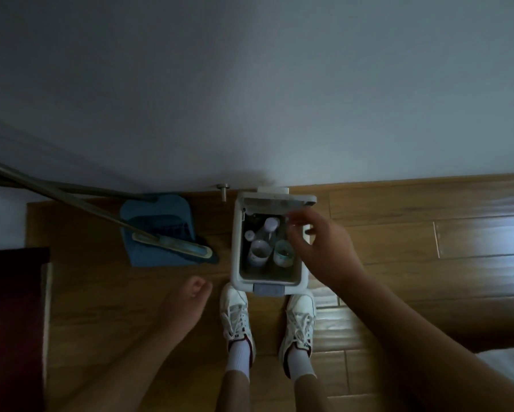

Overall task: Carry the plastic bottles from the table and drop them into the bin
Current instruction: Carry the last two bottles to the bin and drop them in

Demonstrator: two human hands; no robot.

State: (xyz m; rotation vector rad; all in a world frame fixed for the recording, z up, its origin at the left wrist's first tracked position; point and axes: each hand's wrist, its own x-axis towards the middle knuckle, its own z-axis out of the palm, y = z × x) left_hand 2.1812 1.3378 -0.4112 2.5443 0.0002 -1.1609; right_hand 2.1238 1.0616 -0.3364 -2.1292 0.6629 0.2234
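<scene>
Drop step: our right grip (318, 248) hovers over the open bin (237, 263), fingers loose, empty; left grip (190, 295) hangs slack, empty. Plastic bottles (260, 252) lie inside the bin. Next, we judge: back to the unseen bench for any remaining.

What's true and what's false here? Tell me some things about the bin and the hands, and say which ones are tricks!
1. The lid of the bin is open. True.
2. The bin is empty. False: plastic bottles lie inside it.
3. The right hand is above the bin. True.
4. The left hand holds a bottle. False: it holds nothing, and its fingers are loosely curled.
5. The blue dustpan stands on the person's right side of the bin. False: it is on the left side, on the floor.
</scene>
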